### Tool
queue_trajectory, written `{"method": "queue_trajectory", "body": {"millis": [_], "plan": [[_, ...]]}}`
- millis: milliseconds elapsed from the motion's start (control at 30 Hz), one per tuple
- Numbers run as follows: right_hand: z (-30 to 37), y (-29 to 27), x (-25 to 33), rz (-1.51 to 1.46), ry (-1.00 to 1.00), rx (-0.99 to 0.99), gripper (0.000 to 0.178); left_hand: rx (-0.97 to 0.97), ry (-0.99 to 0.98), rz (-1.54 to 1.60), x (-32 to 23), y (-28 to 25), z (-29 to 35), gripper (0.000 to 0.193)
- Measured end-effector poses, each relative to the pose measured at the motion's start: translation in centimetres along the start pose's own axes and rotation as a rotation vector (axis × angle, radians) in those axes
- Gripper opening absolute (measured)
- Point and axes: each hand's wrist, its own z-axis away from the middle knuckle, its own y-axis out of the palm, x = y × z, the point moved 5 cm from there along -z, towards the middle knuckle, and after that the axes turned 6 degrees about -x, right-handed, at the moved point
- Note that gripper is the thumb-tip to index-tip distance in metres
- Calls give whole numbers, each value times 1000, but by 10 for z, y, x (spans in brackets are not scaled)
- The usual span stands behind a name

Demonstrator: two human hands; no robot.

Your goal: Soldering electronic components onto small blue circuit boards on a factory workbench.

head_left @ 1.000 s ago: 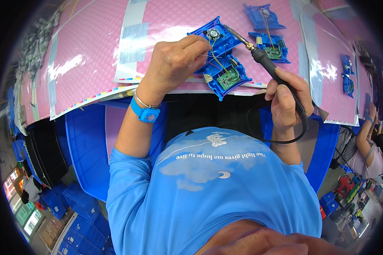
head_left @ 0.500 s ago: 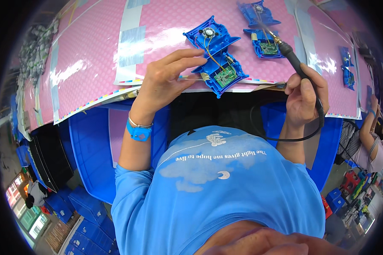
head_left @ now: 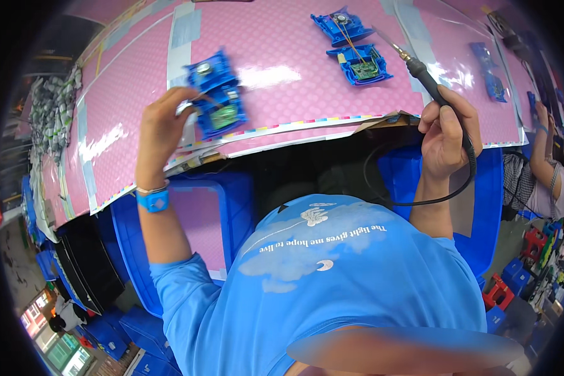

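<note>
My left hand (head_left: pixel 160 128) pinches the left edge of an opened blue plastic housing (head_left: pixel 239 116), which is blurred by motion. Its two halves lie on the pink table, with a round silvery part in the far half and a green circuit board (head_left: pixel 224 116) in the near one. My right hand (head_left: pixel 446 131) grips a soldering iron (head_left: pixel 427 80) by its black handle, with the metal tip pointing up and left. Just left of that tip lies a second opened blue housing (head_left: pixel 339 30), its round speaker wired to a green circuit board (head_left: pixel 365 69).
The pink dotted sheet (head_left: pixel 282 56) covers the table, with tape strips across it. More blue housing parts (head_left: pixel 496 88) lie at the right. Blue bins (head_left: pixel 235 194) stand below the table edge. The iron's black cable (head_left: pixel 429 202) loops under my right forearm. Another person's arm (head_left: pixel 541 153) reaches in at far right.
My left hand has moved left along the table, together with the nearer blue housing. The right hand holds the soldering iron nearly in place. The view has shifted slightly.
</note>
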Motion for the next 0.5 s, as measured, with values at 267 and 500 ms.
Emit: {"method": "queue_trajectory", "body": {"millis": [267, 500], "plan": [[-3, 11, -26, 294, -56, 8, 26, -608, -286, -614, -62, -80, 41, 24], [-12, 37, -53, 702, -110, 164, 36, -197, 186, 96, -144, 96, -63, 31]]}}
